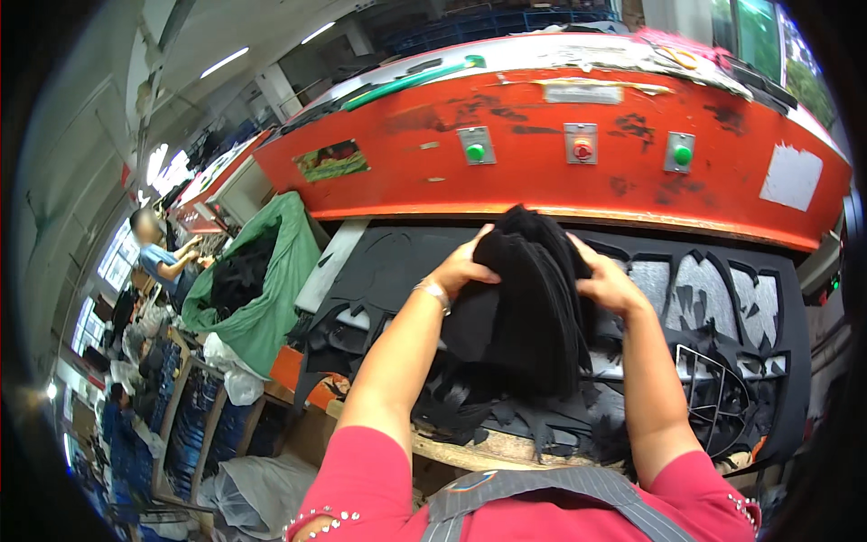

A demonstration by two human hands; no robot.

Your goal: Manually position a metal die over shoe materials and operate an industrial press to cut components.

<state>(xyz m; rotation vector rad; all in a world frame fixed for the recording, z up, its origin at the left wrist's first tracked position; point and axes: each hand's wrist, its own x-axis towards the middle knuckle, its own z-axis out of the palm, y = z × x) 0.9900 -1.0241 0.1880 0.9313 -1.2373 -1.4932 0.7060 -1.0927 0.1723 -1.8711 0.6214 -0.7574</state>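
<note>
Between my two hands stands a thick stack of black cut fabric pieces (533,307), raised upright over the press bed. My left hand (465,266) grips its left edge, thumb on the near face. On the other side my right hand (607,278) clasps the stack's right edge, where the layers fan apart. Beneath and around lies a black sheet of material (384,257) with cut-out shapes, pale metal showing through the openings. A metal cutting die frame (709,393) rests on the sheet to the right of my right forearm.
Behind the bed runs a red machine beam (433,185) with green and red push buttons. Black scraps (470,406) litter the near wooden edge. At left stands a green sack (302,235) of black pieces. Another person (163,257) works beyond it.
</note>
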